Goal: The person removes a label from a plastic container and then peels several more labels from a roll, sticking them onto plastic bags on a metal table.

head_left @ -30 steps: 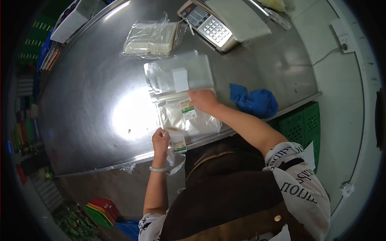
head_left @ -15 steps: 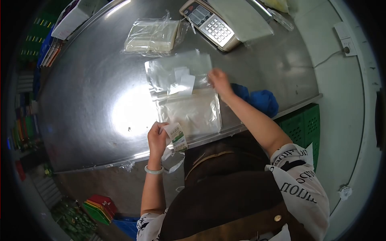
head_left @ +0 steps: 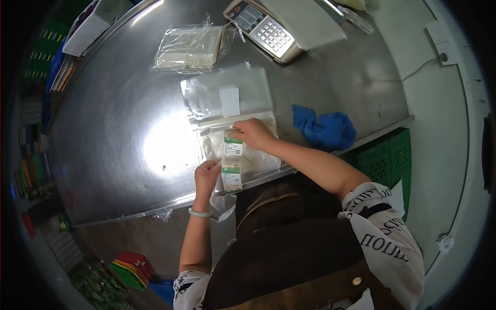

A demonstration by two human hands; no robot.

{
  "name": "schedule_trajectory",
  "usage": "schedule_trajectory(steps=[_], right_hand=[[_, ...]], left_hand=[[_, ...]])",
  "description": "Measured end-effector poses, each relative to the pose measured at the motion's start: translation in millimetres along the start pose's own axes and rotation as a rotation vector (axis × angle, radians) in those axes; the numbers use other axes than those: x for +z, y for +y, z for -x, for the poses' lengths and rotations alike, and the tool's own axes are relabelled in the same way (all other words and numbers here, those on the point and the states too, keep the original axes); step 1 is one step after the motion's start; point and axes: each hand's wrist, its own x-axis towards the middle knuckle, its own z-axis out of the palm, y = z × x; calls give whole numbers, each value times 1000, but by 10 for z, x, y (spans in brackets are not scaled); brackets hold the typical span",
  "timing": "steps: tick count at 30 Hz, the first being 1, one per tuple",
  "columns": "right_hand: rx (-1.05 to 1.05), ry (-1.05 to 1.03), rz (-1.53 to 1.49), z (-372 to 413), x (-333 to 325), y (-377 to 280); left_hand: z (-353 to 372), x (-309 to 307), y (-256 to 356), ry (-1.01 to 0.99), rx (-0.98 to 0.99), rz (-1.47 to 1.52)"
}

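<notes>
A strip of printed green-and-white labels (head_left: 231,168) hangs over the near edge of a stack of clear plastic bags (head_left: 263,157). My left hand (head_left: 206,176) pinches the strip's left side near the table's front edge. Higher up, the fingers of my right hand (head_left: 251,134) are closed on the strip's upper end, above the bags. Beyond my hands, the flap of a clear bag (head_left: 204,95) lies spread flat with a white label (head_left: 229,101) on it. Pale backing paper (head_left: 223,205) curls down below my left hand.
A bundle of wrapped clear bags (head_left: 188,47) lies at the back, beside a weighing scale with a keypad (head_left: 274,35). To the right is a crumpled blue cloth (head_left: 330,129) on the metal table (head_left: 119,113). Green crates (head_left: 385,155) stand below the table's right edge.
My right hand has come from the far right side of the bags back toward my left hand and taken the label strip's upper end. The strip is now stretched out between both hands.
</notes>
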Motion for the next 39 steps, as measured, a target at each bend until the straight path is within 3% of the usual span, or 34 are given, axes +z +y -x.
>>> schedule_trajectory(steps=[3, 4, 6, 9, 12, 14, 18, 20, 22, 25, 27, 29, 31, 32, 34, 35, 37, 39], right_hand=[[-190, -258, 421, -86, 217, 293], [-143, -216, 464, -120, 194, 291], [-54, -143, 553, -147, 150, 292], [-187, -188, 455, 78, -187, 291], [-669, -301, 415, 425, -297, 509], [-550, -287, 285, 399, -173, 668], [-326, -365, 195, 127, -65, 730], [84, -346, -146, -75, -225, 624], [289, 209, -652, -357, -248, 896], [222, 677, -320, -385, -656, 339], [-14, 162, -463, -256, -68, 460], [-20, -417, -375, 115, 29, -24], [-75, -530, -160, 198, 46, -224], [-80, -442, -158, 171, 25, -215], [-92, -273, -160, 63, -13, -181], [15, -197, -132, -18, -56, -211], [-37, -13, -65, -113, -7, -165], [-170, -188, 262, -193, 219, 104]], left_hand=[[-47, 16, -346, 34, 75, 13], [-69, -60, -361, -29, -10, -123], [-77, -97, -419, -43, 63, -28], [54, -150, -157, -18, 129, 107], [48, -246, -219, -59, 189, 103], [68, -316, -235, -110, 157, 14], [90, -307, -68, -110, 268, 215], [98, -289, 148, -81, 259, 274], [104, -292, 315, -64, 248, 273], [157, -235, 583, -72, 158, 315], [132, -155, 671, -151, 126, 344], [86, -49, 569, -150, 184, 289], [87, -33, 507, -188, 156, 199], [80, -2, 431, -123, 184, 257], [-4, -107, 147, -52, 152, -73], [-21, -159, 90, -16, 137, -239], [-26, -152, -54, 14, 133, -235], [-58, -74, -307, 46, 225, -118]])
